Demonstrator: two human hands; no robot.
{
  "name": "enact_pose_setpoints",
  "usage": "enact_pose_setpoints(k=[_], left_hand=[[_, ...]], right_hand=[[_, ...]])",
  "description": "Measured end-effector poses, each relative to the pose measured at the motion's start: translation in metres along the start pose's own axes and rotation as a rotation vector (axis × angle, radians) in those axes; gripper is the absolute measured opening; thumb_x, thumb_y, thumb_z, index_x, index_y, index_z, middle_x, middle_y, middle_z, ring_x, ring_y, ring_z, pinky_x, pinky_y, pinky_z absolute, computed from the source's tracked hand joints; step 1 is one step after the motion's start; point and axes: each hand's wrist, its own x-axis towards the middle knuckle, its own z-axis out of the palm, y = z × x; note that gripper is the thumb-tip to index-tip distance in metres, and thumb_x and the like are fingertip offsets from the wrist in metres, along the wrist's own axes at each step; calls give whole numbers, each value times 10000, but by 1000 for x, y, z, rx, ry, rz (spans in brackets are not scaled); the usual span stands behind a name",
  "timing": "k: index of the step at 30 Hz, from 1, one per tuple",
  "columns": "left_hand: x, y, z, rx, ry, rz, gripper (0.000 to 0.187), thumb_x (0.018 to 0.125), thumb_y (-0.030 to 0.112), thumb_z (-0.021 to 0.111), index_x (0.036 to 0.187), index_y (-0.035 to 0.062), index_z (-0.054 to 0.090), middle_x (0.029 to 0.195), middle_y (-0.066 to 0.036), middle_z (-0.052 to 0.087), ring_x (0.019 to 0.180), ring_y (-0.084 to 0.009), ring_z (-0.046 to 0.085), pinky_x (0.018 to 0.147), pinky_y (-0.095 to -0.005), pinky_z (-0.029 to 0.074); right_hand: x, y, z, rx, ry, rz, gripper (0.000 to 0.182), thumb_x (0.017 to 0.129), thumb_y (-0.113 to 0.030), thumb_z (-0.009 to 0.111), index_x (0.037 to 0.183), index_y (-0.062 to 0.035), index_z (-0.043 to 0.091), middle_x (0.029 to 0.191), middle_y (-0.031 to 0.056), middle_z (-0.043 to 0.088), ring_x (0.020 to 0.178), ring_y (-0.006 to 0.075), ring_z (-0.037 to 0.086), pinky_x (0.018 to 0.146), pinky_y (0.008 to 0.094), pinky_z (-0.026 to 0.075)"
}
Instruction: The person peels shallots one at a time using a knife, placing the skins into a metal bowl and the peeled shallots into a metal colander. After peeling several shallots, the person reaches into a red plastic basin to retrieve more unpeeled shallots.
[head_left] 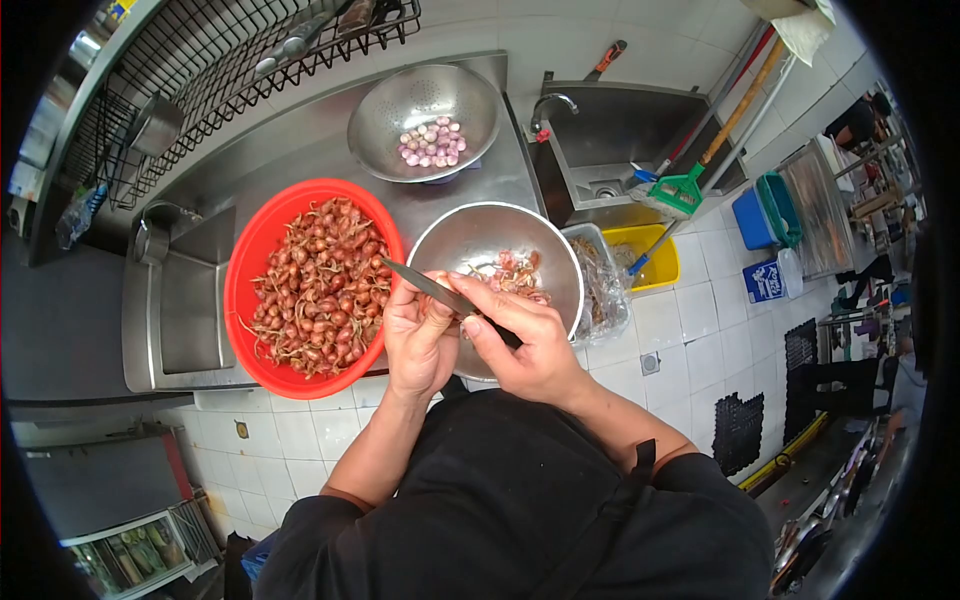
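Observation:
My right hand (530, 345) is closed round the dark handle of a knife (425, 284), its blade pointing up and left. Behind the blade, the fingers of my left hand (415, 340) are pinched together; what they hold is hidden. Both hands meet over the near left rim of a steel bowl (425, 236) with reddish peelings (515, 275) in it. To the left stands a red basin (240, 290) heaped with unpeeled shallots (320, 290). Farther back, a steel colander (375, 130) contains peeled, pale purple shallots (432, 143).
A clear plastic container (605, 290) and a yellow tub (655, 255) are right of the bowl. Sinks lie at the left (195, 320) and back right (640, 130). A wire rack (230, 80) overhangs the back left. A green brush (680, 192) leans near the right sink.

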Motion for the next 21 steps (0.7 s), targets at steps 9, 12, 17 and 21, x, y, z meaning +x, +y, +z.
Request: enact_pose_setpoints(k=[9,12,17,21], left_hand=[[-3,2,0,-56,-98,-37,247,965,114,601,1199,36,584,1068,-57,647,958,-130,614,811,-245,490],[-2,2,-3,-131,-91,-118,272,968,89,591,1235,35,588,1043,-84,648,918,-144,607,801,-263,503],[-2,-1,-4,-244,-52,-209,264,983,62,554,1240,19,596,1048,-78,654,906,-143,616,790,-252,507],[0,-6,-12,-245,-105,-230,284,983,87,557,1256,13,582,1087,-70,659,966,-140,613,816,-245,496]], right_hand=[[-5,-6,-15,448,-103,480,347,983,-80,549,1324,-32,591,822,-13,633,671,54,516,628,218,451],[-4,-9,-22,488,-145,562,337,1004,-122,534,1329,-50,592,761,-52,574,641,16,464,566,195,404],[-7,-5,-23,501,-106,588,341,1002,-132,541,1331,-57,592,743,-49,573,614,15,453,539,189,379],[-11,-1,-22,448,-75,613,348,996,-113,549,1333,-37,584,822,-24,621,658,20,492,597,190,431]])
